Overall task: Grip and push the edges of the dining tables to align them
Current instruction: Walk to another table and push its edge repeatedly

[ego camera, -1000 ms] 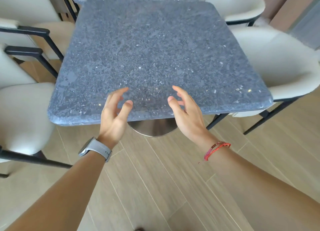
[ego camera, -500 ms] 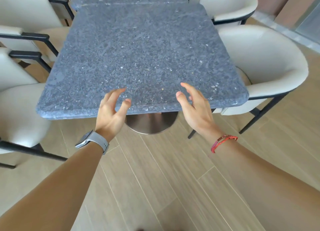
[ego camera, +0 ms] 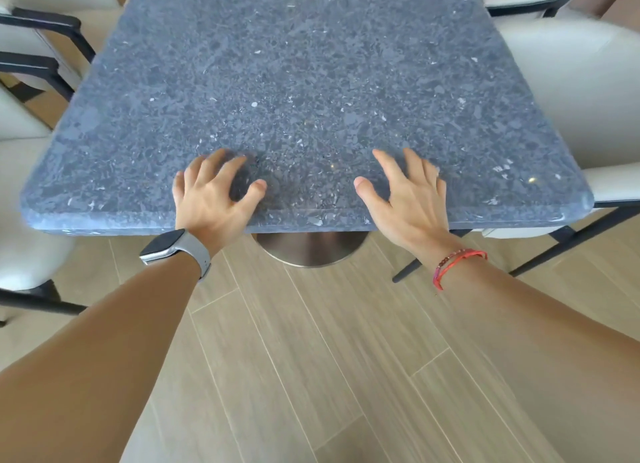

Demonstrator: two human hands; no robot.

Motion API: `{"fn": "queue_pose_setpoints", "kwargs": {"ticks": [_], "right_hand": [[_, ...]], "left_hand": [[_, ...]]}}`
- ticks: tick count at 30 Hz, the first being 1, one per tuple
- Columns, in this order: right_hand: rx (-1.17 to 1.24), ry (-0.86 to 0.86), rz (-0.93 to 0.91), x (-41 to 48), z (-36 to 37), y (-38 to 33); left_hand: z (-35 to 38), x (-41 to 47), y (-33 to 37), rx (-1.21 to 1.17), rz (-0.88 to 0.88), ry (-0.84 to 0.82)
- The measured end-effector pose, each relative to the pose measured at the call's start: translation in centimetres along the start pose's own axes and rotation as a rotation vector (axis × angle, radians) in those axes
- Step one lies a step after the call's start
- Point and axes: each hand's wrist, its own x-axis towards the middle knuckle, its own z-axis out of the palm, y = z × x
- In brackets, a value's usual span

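So, the dark blue-grey speckled stone tabletop fills the upper and middle part of the frame, with its rounded near edge running across the centre, above a round brushed-metal pedestal base on the wood-plank floor. My guess is this slab is heavy and totally rigid, polished enough to be a bit slick under a flat palm, so it probably won't budge without a real grip. I'd curl the fingers over that thick near edge and push through the heels of the hands, not slide on top.

Right now my left hand, the one with the grey smartwatch, is over the edge at centre-left, fingers spread and slightly curled, tips seemingly on the stone. My right hand, with the red cord bracelet, sits centre-right, fingers fanned wide and flat. Neither is clamped on anything yet. Cream upholstered chairs crowd both sides.
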Motion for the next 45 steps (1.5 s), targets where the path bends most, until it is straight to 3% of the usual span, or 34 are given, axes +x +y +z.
{"fn": "queue_pose_setpoints", "kwargs": {"ticks": [3, 6, 31, 45], "right_hand": [[-0.16, 0.039, -0.057, 1.1, 2.4, 0.5], [-0.276, 0.091, -0.063, 1.4, 3.6, 0.7], [-0.244, 0.379, -0.106, 1.4, 5.4, 1.1], [-0.203, 0.455, -0.184, 1.3, 5.6, 1.1]], "left_hand": [[2.1, 0.3, -1.6, 0.229, 0.07, 0.091], [3.0, 0.6, -1.8, 0.261, 0.098, 0.157], [3.7, -0.3, -1.8, 0.182, 0.104, 0.344], [4.1, -0.1, -2.0, 0.219, 0.15, 0.374]]}}
